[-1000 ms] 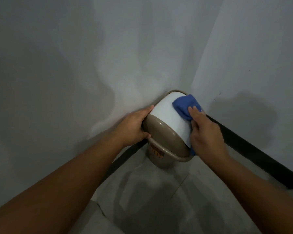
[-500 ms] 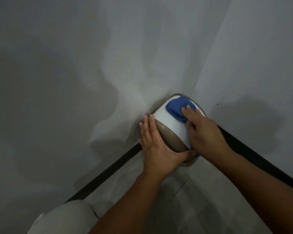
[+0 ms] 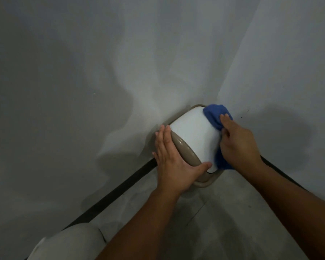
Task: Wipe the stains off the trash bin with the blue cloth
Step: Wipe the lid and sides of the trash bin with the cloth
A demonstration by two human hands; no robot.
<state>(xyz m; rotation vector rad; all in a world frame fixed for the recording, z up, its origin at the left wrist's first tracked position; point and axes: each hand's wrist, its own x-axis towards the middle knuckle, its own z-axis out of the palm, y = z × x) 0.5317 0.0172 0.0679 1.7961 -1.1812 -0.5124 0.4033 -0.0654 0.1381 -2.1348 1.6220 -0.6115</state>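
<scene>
Wiping the lid (image 3: pixel 193 132), mid-task; trash bin (image 3: pixel 203 182) sits in the wall corner (image 3: pixel 220 91).
Detail: right hand (image 3: pixel 236 143) fingers curl round blue cloth (image 3: pixel 213 112) at lid's far edge; left hand (image 3: pixel 174 166) fingers straight, together, bracing. Next, likely: firm strokes across unwiped surfaces.

walls (image 3: pixel 83 72) grey | black baseboard (image 3: pixel 120 186) along wall foot | grey tiled floor (image 3: pixel 223 222) | dark specks (image 3: pixel 241 117), right wall

Cloth (image 3: pixel 215 114) on bin (image 3: pixel 192 132), hands either side
</scene>
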